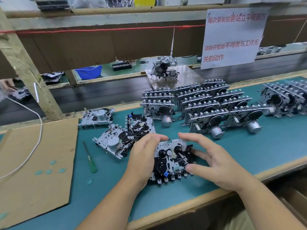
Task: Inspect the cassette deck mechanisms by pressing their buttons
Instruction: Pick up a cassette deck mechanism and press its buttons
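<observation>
The cassette deck mechanism (172, 161) under inspection lies flat on the green surface (249, 146) at about 6 o'clock of the view, its row of button tabs along the near edge, toward the person.

Handling, as a judgement: a stamped metal chassis carrying black plastic gears and levers, rigid and fairly light. The plate edges are safe to hold; the exposed gears, springs and thin tabs look easily bent and are best left untouched except at the buttons.

Left hand (142, 156): fingers curled over the unit's 9 o'clock edge, fingertips reaching its far edge, holding it steady against the surface.

Right hand (211, 161): grip wide and arched over the 3 o'clock side. The index finger reaches the far edge; the thumb tip rests at the near right corner, just above the button tabs. Whether a button is actually depressed cannot be told.

Further mechanisms stand in stacked rows (207, 103) at 1 o'clock, well apart.
</observation>
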{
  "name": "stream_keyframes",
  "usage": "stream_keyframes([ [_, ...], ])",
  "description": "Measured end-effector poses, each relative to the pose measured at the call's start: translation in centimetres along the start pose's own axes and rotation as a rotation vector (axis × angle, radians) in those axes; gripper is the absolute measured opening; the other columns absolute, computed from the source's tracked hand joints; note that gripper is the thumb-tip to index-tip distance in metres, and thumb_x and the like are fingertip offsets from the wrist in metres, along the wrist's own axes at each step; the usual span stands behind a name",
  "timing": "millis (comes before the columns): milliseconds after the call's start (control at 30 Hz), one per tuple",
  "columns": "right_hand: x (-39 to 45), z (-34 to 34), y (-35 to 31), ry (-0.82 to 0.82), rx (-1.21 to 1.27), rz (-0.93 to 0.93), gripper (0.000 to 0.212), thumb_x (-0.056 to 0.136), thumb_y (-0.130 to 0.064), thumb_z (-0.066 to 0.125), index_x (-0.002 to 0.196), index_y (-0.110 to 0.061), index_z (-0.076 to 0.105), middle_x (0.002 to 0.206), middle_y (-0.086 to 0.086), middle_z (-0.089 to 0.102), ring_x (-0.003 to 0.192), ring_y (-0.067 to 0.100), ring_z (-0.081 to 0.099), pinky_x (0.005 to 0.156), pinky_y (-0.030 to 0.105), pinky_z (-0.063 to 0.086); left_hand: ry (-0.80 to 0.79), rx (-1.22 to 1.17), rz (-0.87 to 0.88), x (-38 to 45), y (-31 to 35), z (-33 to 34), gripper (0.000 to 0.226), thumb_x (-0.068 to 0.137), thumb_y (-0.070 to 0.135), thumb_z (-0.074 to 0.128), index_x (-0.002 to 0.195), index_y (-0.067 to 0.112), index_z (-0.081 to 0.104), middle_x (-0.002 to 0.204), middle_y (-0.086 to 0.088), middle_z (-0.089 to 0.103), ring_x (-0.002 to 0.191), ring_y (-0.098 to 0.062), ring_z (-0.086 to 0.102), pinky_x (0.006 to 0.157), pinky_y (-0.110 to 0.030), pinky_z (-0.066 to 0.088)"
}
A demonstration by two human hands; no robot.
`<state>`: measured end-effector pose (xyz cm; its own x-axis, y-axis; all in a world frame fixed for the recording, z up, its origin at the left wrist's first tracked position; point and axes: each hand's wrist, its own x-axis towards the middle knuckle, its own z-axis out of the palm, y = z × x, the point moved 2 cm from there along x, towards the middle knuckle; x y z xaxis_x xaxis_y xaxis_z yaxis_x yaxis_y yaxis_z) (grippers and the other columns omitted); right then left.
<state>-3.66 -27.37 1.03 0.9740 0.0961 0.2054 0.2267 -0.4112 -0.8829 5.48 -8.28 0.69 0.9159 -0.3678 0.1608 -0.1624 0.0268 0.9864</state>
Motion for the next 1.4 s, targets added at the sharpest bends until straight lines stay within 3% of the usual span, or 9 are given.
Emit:
stream_keyframes([
  [100,0.0,0.0,0.0,0.031,-0.025,-0.001,0.037,0.084,-0.025,0.073,0.120,-0.035,0.068,0.149,-0.020,0.047,0.141,0.006,0.041,0.108,0.037,0.042,-0.016,0.016,-0.016,-0.2,0.2,0.1,0.035,0.076,0.058,0.061,0.092,0.032,0.078,0.098,0.012,0.076,0.101,-0.006,0.066,0.090,-0.017,0.046],
  [200,0.0,0.1,0.0,0.069,-0.018,0.016,0.021,0.083,-0.023,0.073,0.104,-0.026,0.070,0.146,-0.019,0.050,0.139,0.007,0.044,0.106,0.045,0.047,-0.009,0.058,-0.028,-0.4,0.0,0.0,0.021,0.075,0.039,0.075,0.094,0.031,0.078,0.097,0.014,0.075,0.100,-0.008,0.067,0.094,-0.028,0.050],
  [367,-0.2,0.3,-0.5,0.086,-0.045,0.016,0.017,0.080,-0.032,0.072,0.095,-0.025,0.068,0.146,-0.023,0.049,0.125,0.011,0.057,0.099,0.040,0.050,-0.038,-0.008,-0.096,-0.5,0.0,-0.2,0.038,0.071,0.021,0.056,0.096,0.036,0.081,0.079,0.000,0.070,0.071,-0.012,0.054,0.063,-0.017,0.046],
  [467,-0.3,0.4,-0.9,0.096,-0.080,0.039,0.015,0.077,-0.037,0.070,0.087,-0.026,0.071,0.146,-0.026,0.047,0.095,0.027,0.066,0.087,0.045,0.052,-0.036,0.006,-0.067,-0.6,0.1,-0.2,0.023,0.078,0.030,0.066,0.096,0.035,0.081,0.094,0.007,0.078,0.090,-0.006,0.068,0.086,-0.020,0.051],
  [633,-0.5,0.7,-1.7,0.110,-0.159,0.022,0.006,0.080,-0.032,0.072,0.083,-0.028,0.074,0.148,-0.023,0.046,0.135,0.004,0.048,0.103,0.044,0.045,-0.060,-0.003,-0.084,-0.9,0.2,-0.2,0.043,0.071,0.016,0.053,0.099,0.031,0.081,0.078,0.013,0.075,0.054,0.000,0.052,0.056,-0.016,0.041],
  [800,-1.6,3.2,-2.7,0.411,-0.406,0.023,0.015,0.075,-0.032,0.085,0.072,-0.034,0.070,0.150,-0.011,0.044,0.146,0.008,0.031,0.116,0.040,0.031,-0.061,-0.057,-0.078,-0.9,0.3,-0.1,0.041,0.073,0.021,0.051,0.098,0.028,0.082,0.092,-0.014,0.075,0.086,-0.013,0.050,0.064,-0.012,0.041],
  [1067,-2.7,6.4,-4.3,0.541,-0.641,0.123,0.025,0.067,-0.018,0.091,0.059,-0.020,0.068,0.138,0.017,0.056,0.141,0.035,0.036,0.111,0.033,0.022,-0.073,-0.011,-0.067,-1.4,1.0,-0.2,0.045,0.074,0.024,0.048,0.103,0.024,0.083,0.104,0.017,0.078,0.107,0.006,0.065,0.088,-0.009,0.045],
  [1200,-2.4,6.7,-4.3,0.536,-0.569,0.257,0.022,0.074,-0.017,0.087,0.061,-0.021,0.070,0.135,0.014,0.056,0.140,0.031,0.034,0.110,0.035,0.023,-0.070,-0.022,-0.056,-1.5,1.1,-0.3,0.046,0.075,0.023,0.047,0.105,0.021,0.082,0.105,0.017,0.078,0.107,0.006,0.065,0.087,-0.007,0.044],
  [1400,-1.6,7.9,-5.5,0.684,-0.560,0.191,0.021,0.076,-0.008,0.085,0.065,-0.020,0.071,0.140,0.016,0.054,0.137,0.038,0.037,0.109,0.044,0.031,-0.078,-0.025,-0.050,-1.5,1.3,-0.4,0.045,0.075,0.024,0.048,0.104,0.022,0.083,0.103,0.015,0.079,0.103,-0.001,0.069,0.088,-0.011,0.048],
])
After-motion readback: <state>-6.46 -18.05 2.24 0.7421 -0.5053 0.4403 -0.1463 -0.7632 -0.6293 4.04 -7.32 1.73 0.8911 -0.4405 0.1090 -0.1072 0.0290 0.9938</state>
